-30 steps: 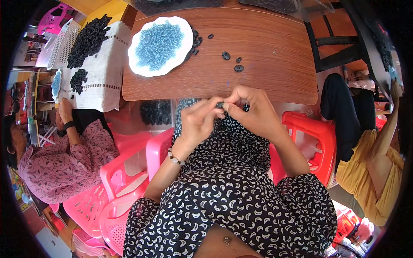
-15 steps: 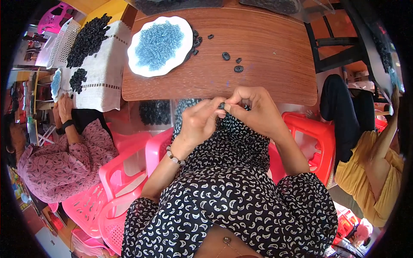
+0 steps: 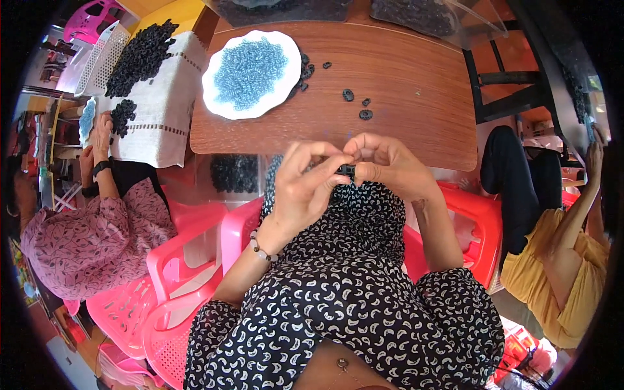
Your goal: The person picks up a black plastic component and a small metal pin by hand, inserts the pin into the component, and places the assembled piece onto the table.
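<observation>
Above my lap, just off the table's near edge, both hands meet on a small black part (image 3: pixel 346 171). My left hand (image 3: pixel 304 179) pinches it from the left, thumb and fingertips together. From the right, my right hand (image 3: pixel 390 168) grips it between thumb and bent fingers. Fingertips cover much of the part. On the brown table (image 3: pixel 273 138) ahead, a white scalloped plate (image 3: pixel 211 97) holds a heap of small translucent blue pieces (image 3: pixel 252 70). Several black parts (image 3: pixel 365 114) lie right of the plate, and more (image 3: pixel 305 70) are bunched against its right rim.
At left, a person in a pink patterned top (image 3: pixel 97 240) sits by a cloth-covered table (image 3: pixel 159 117) with black heaps (image 3: pixel 143 58). A person in yellow (image 3: pixel 552 260) is at right. Pink chairs (image 3: pixel 188 260) and a red chair (image 3: pixel 478 221) flank me. Dark trays (image 3: pixel 286 10) edge the table's far side.
My hands have come slightly lower and nearer to me, and the fingers have shifted their grip, so more of the black part shows. The person at left has moved a hand toward the black pile.
</observation>
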`<state>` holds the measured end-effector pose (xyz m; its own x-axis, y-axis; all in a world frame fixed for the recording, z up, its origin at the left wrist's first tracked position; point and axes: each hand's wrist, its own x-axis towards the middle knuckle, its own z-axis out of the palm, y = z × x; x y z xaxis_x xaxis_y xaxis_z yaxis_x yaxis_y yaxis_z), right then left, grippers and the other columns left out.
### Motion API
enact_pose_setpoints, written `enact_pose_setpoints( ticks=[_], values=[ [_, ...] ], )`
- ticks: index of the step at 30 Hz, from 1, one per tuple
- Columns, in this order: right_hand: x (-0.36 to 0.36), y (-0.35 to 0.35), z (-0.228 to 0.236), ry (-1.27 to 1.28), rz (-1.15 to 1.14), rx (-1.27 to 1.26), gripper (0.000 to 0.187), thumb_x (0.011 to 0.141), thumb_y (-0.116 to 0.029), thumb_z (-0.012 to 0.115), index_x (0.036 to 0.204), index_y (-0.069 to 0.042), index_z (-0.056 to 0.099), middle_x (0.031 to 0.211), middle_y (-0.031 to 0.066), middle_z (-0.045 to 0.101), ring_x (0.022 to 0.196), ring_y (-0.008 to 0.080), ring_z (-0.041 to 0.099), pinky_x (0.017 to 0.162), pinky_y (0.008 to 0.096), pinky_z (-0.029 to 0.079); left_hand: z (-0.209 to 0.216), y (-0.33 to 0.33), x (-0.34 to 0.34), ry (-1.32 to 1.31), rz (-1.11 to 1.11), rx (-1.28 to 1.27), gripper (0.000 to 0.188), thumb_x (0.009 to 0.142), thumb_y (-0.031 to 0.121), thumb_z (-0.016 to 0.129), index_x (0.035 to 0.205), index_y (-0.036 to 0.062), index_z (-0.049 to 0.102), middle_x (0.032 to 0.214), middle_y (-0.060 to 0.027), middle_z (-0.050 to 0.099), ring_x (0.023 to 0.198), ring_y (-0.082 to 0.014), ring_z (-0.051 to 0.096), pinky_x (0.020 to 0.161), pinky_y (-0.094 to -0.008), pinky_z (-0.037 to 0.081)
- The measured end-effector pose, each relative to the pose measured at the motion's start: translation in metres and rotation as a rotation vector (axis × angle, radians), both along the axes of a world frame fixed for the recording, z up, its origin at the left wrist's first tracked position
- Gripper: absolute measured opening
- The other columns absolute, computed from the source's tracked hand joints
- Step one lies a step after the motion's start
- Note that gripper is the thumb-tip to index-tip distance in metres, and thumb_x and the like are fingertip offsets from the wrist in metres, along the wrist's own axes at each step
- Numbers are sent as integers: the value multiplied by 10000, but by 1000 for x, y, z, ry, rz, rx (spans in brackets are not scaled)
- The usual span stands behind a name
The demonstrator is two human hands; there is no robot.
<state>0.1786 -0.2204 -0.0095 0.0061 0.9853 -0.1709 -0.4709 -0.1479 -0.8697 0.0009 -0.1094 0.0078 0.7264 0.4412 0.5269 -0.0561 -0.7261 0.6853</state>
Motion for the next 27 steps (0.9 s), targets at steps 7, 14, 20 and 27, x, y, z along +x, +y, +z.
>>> enact_pose_setpoints(
  ticks=[7, 14, 20, 27],
  values=[
    [-8, 0, -1, 395, 185, 34, 603, 986, -395, 647, 1370, 53, 525, 1236, 120, 620, 1134, 199, 608, 941, 418, 558, 7, -6, 0, 19, 65, 18, 292, 759, 89, 789, 1050, 84, 762, 985, -76, 613, 902, -269, 551, 771, -378, 454],
    [-14, 1, -9, 550, 135, -1, 595, 970, -390, 671, 1355, 45, 541, 1258, 120, 618, 1150, 211, 600, 1012, 450, 494, 7, -3, 0, 76, 90, 70, 286, 767, 76, 777, 1052, 59, 760, 997, -95, 615, 925, -270, 561, 791, -384, 463],
    [-19, 1, -19, 559, 86, -21, 516, 950, -388, 697, 1251, 22, 615, 1215, 105, 644, 1149, 192, 600, 1040, 407, 457, 1, -3, -1, 97, 73, 40, 289, 780, 23, 773, 1069, 20, 756, 1005, -125, 632, 912, -264, 627, 773, -352, 516],
    [-25, 3, -21, 508, 52, -16, 544, 929, -392, 717, 1242, 45, 638, 1247, 131, 650, 1175, 212, 600, 1077, 426, 433, 0, -5, 0, 82, 43, -4, 279, 810, -43, 739, 1086, -4, 740, 1036, -139, 646, 843, -231, 676, 708, -306, 547]
  ],
)
